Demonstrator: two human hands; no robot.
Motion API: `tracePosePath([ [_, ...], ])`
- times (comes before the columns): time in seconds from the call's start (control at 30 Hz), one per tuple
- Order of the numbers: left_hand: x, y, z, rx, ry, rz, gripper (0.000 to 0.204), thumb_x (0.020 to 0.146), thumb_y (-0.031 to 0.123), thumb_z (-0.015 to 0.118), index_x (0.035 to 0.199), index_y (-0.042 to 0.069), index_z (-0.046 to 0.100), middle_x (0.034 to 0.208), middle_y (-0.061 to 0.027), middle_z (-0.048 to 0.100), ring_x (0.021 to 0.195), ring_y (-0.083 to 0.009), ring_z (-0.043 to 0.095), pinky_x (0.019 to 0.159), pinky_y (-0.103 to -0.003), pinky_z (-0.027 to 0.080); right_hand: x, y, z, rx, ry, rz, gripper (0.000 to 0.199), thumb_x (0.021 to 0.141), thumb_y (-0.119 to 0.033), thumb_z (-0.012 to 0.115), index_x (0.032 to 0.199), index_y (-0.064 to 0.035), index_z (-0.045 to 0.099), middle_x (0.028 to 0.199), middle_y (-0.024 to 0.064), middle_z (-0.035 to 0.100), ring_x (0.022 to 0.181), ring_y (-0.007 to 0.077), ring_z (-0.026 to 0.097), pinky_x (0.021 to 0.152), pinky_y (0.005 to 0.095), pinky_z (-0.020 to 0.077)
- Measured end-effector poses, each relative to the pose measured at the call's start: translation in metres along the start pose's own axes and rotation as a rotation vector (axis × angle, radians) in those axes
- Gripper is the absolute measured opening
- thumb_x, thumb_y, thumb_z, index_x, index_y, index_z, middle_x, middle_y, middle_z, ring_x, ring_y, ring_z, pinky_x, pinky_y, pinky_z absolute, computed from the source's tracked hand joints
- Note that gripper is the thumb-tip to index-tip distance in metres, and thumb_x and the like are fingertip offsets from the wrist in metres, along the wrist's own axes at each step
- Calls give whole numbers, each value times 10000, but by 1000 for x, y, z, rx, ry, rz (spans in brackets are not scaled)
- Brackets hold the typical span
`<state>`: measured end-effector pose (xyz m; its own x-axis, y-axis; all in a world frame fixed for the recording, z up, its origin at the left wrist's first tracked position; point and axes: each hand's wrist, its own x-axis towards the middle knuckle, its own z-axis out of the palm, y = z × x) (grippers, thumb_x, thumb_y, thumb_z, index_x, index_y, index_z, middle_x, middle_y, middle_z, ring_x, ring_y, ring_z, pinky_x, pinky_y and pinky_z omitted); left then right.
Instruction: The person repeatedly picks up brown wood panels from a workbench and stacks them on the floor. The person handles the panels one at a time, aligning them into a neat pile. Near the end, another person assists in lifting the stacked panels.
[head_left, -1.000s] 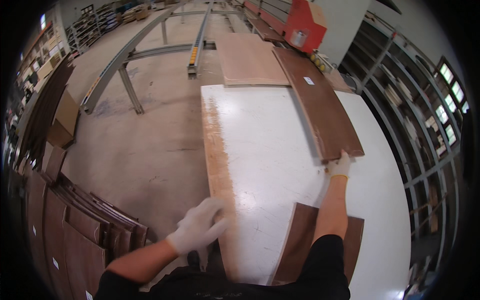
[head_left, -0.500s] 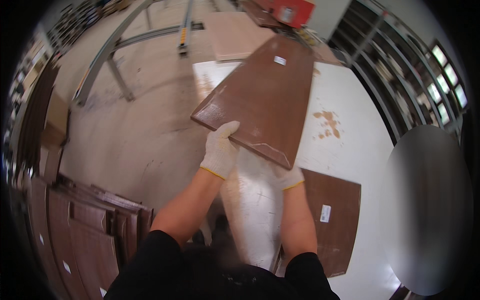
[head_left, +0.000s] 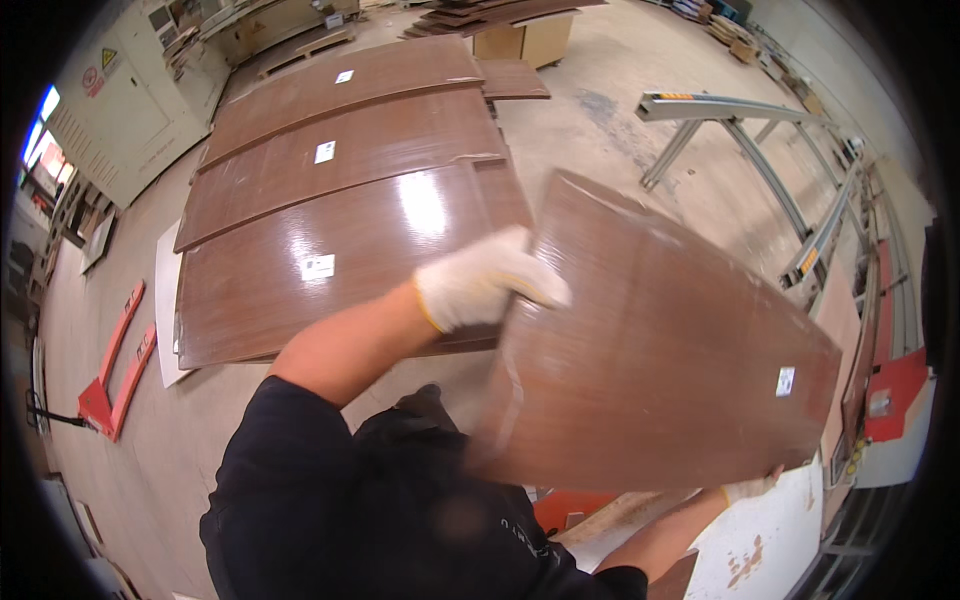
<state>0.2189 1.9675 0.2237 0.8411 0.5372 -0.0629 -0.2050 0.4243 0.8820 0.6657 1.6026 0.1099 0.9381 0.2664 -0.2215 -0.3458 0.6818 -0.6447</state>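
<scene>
A brown wood-look panel [head_left: 660, 350] with a shiny wrapped edge and a small white label hangs tilted in front of me, slightly blurred. My left hand [head_left: 490, 280], in a white knit glove with a yellow cuff, is closed on its left edge. Below the panel's lower right edge, my gloved right hand [head_left: 752, 488] supports it; most of those fingers are behind the panel. To the left lies a stack of similar brown panels [head_left: 400, 215], overlapping in stepped rows, some with white labels. The held panel's near left edge overlaps the stack's right side in the view.
A white work surface [head_left: 770, 545] with brown smears sits at the lower right. A red pallet jack [head_left: 112, 385] stands on the floor at left. Metal roller rails [head_left: 760, 160] run along the right. A pale cabinet [head_left: 130, 110] stands far left.
My view has swung left, from the white work surface to the panel stack. The panel has come with me in both hands, and my left hand now grips its left edge.
</scene>
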Motion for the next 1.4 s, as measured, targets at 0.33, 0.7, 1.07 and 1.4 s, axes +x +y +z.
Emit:
tracePosePath([
  [0.33,-217,117,-283,272,962,2,313,963,317,721,1078,28,760,1013,-45,737,917,-163,684,822,-305,538,-106,249,244,-71,-311,140,401,844,-216,647,1198,-26,655,1211,129,673,1126,328,645,965,522,568],
  [0.7,-441,172,-544,1241,1674,-464,771,910,645,622,1260,-35,720,1219,-192,748,1156,-302,682,1019,-365,475,-307,512,350,-97,-466,826,188,851,50,614,1015,-32,571,1153,140,633,1089,349,641,1057,558,519],
  [1.07,-415,188,-543,1196,1563,-496,805,897,700,586,1385,67,678,1391,-151,686,1290,-275,626,1074,-360,448,-324,560,372,-177,-432,811,140,889,56,565,986,-45,557,1101,144,630,1082,366,665,1007,595,592],
  [1.4,-402,175,-604,1369,1541,-375,865,902,721,571,1274,-45,717,1337,-304,665,1297,-413,618,1104,-413,437,-310,580,377,-150,-425,853,86,914,48,567,969,-13,541,1017,138,631,1009,336,664,1002,606,592],
])
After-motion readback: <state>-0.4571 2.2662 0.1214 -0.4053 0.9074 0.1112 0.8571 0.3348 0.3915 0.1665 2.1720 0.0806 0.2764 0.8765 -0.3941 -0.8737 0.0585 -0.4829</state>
